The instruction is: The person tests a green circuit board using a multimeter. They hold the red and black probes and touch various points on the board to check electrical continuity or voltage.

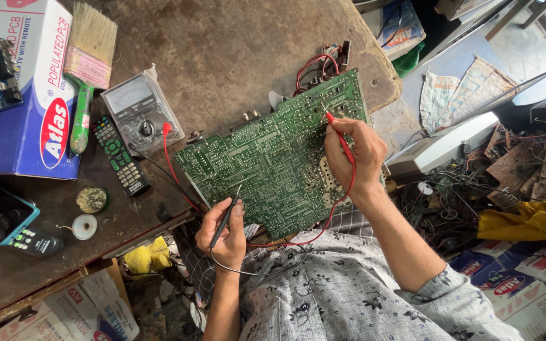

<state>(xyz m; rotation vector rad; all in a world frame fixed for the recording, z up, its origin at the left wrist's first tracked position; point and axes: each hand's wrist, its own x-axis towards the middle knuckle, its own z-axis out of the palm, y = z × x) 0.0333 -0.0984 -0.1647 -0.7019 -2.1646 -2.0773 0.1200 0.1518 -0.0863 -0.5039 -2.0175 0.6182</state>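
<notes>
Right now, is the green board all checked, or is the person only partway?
Partway, it looks like. Done: the analog meter is set out on the table, leads plugged in. In hand: the left hand touches the black probe to the circuit board at its near edge, while the right hand presses the red probe at its far corner. Left: most of the board is untouched between them.

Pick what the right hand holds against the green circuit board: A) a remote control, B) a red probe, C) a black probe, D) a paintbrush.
B: the right hand pinches a red probe with its tip on the circuit board, while the left hand holds the black probe.
</notes>
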